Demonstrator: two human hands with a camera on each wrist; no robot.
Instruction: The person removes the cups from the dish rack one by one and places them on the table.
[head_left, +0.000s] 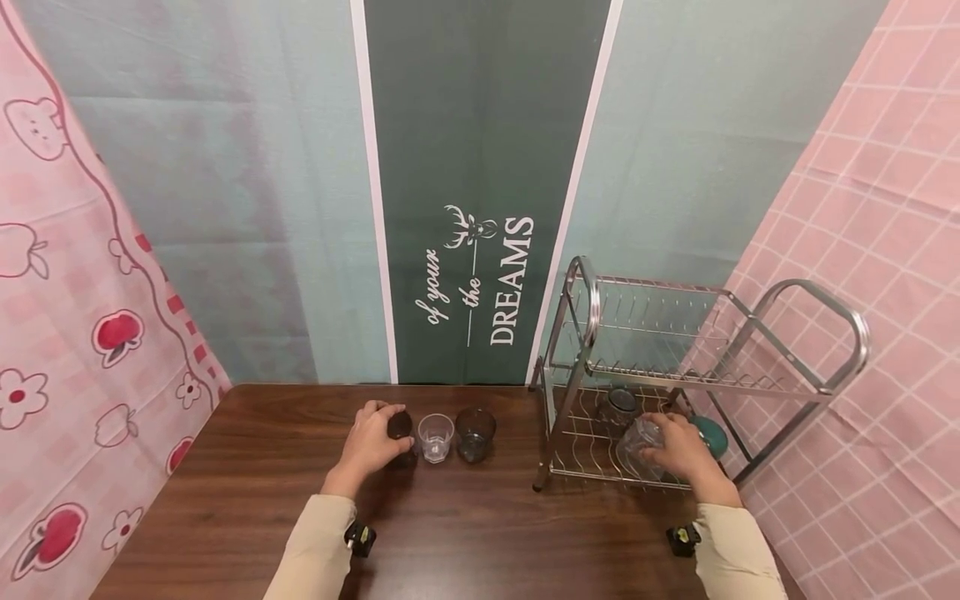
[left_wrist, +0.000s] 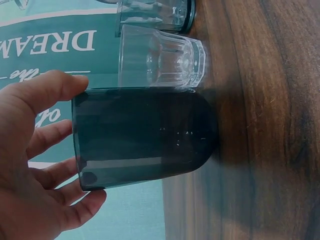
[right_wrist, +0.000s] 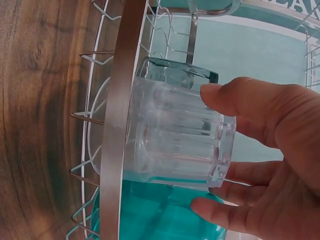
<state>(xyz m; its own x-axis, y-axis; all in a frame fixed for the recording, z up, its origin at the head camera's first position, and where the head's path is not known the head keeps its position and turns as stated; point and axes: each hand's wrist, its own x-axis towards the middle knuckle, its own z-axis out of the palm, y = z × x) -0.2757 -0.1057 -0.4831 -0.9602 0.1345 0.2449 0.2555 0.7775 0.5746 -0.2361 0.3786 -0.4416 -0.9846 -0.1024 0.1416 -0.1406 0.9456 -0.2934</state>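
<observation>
My left hand (head_left: pixel 369 443) grips a dark smoky cup (left_wrist: pixel 142 137) at its rim, thumb on one side and fingers on the other. The cup stands upright, its base right at the tabletop. Beside it is a clear faceted glass (head_left: pixel 436 438), then a smoky grey glass (head_left: pixel 476 437). Over the rack's lower tier, my right hand (head_left: pixel 681 450) holds an upside-down clear glass (right_wrist: pixel 175 135) around its base, rim towards the wires. A teal cup (right_wrist: pixel 160 212) sits right beside that glass, and a dark glass (head_left: pixel 619 407) lies behind it.
The two-tier metal dish rack (head_left: pixel 577 379) stands at the right of the wooden table (head_left: pixel 480 533). Its front rail (right_wrist: pixel 121 120) crosses before the glasses. A printed cloth (head_left: pixel 480 125) hangs behind, with pink cloths (head_left: pixel 900 208) at both sides.
</observation>
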